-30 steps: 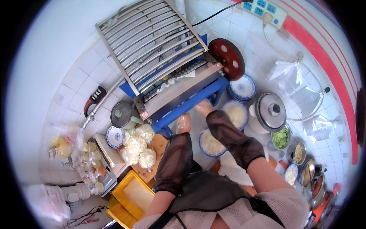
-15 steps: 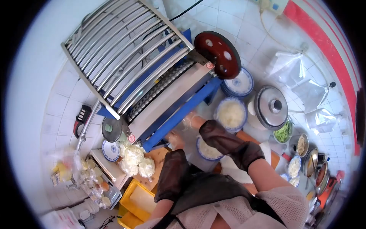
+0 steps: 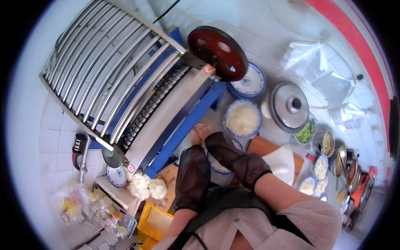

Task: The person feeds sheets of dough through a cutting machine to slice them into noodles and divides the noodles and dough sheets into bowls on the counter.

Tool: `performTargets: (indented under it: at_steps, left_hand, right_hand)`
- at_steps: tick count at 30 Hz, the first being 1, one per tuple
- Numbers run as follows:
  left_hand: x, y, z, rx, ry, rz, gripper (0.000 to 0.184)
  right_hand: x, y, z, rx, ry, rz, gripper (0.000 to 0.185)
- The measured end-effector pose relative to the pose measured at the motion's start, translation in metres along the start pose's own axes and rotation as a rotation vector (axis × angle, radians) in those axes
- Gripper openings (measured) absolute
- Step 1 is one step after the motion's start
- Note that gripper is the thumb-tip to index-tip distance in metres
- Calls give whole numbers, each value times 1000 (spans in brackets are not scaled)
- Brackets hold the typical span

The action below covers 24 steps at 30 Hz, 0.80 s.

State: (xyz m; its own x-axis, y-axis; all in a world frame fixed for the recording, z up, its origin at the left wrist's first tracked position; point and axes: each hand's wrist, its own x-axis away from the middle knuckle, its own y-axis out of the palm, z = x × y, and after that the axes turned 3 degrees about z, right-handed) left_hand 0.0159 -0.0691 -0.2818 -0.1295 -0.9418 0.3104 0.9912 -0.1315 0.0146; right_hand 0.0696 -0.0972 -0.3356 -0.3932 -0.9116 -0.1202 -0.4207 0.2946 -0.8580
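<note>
Across ten to eleven o'clock, one big blue-and-steel machine [image 3: 166,119], lower and further left in view than a second ago, topped by one rack of curved bars. At twelve, on the machine's end, one dark red wheel [image 3: 218,54]. Between two and three, one pot [image 3: 288,107], lid on. At half past three, one brown board [image 3: 260,146] under a white sheet [image 3: 281,165].

Below centre, two dark sheer sleeves [image 3: 191,175] on the forearms. Two blue-rimmed bowls nearest the hands: the upper bowl [image 3: 259,121], full of white food, just beside at half past two; the lower bowl [image 3: 221,171] at five, mostly hidden by the right sleeve, more so than a second ago.

Between one and two, one stack of blue-and-white plates [image 3: 250,80]; at eight, one single plate [image 3: 116,177]. At centre, just off the machine's blue bar, left hand [image 3: 194,137] and right hand [image 3: 203,128], side by side, closer together than a second ago. Cannot tell fingers apart from fingers together, or anything clamped in them: too blurred. At half past seven, at least two bagged white bundles [image 3: 157,188].

Smallest, on the machine's corners, two round red-and-white stickers [image 3: 131,168], lettering too small to read.
</note>
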Motion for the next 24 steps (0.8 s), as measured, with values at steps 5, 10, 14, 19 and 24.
performTargets:
  at_steps: [5, 10, 14, 19, 24]
  left_hand:
    - [102, -22, 67, 347, -64, -218, 47]
    - [248, -5, 100, 449, -187, -595, 47]
    - [377, 41, 84, 394, -263, -850, 47]
    - [551, 100, 31, 157, 52, -1263, 47]
    - [740, 144, -6, -15, 360, -1515, 49]
  right_hand:
    - [73, -69, -53, -432, 181, 185, 27]
    - [191, -249, -85, -881, 507, 495, 32]
    - [312, -317, -48, -922, 630, 738, 30]
    - [484, -381, 7, -730, 807, 1137, 29]
    - [663, -438, 71, -595, 789, 1542, 27]
